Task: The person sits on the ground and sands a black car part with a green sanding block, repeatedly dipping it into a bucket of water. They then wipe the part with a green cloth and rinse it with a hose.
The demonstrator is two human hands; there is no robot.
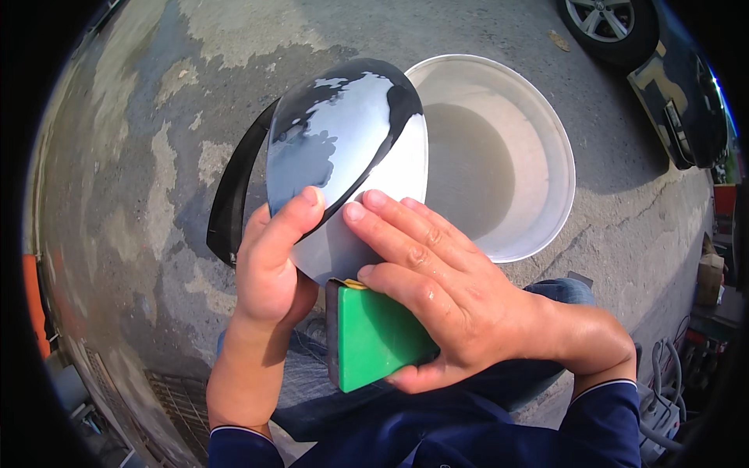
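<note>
My left hand (269, 265) grips a glossy, rounded shell that looks like a car mirror cover (328, 148), its thumb pressed on the lower edge. The upper face is dark and mirror-like, and the side toward my right hand is pale silver. In my right hand (460, 296) is a green sanding block (378, 335), pinched between thumb and index finger, with a dark sheet on its left edge. The other right fingers lie stretched out over the pale side of the cover. A curved black piece (238, 183) shows behind the cover; whether they are joined I cannot tell.
A large white tub (558, 132) with cloudy water stands just beyond my right hand. The concrete ground (148, 195) has damp patches. A car wheel (608, 23) and bumper (683, 109) are at the far right. Grey hoses (667, 390) lie lower right, a metal grate (175, 405) lower left.
</note>
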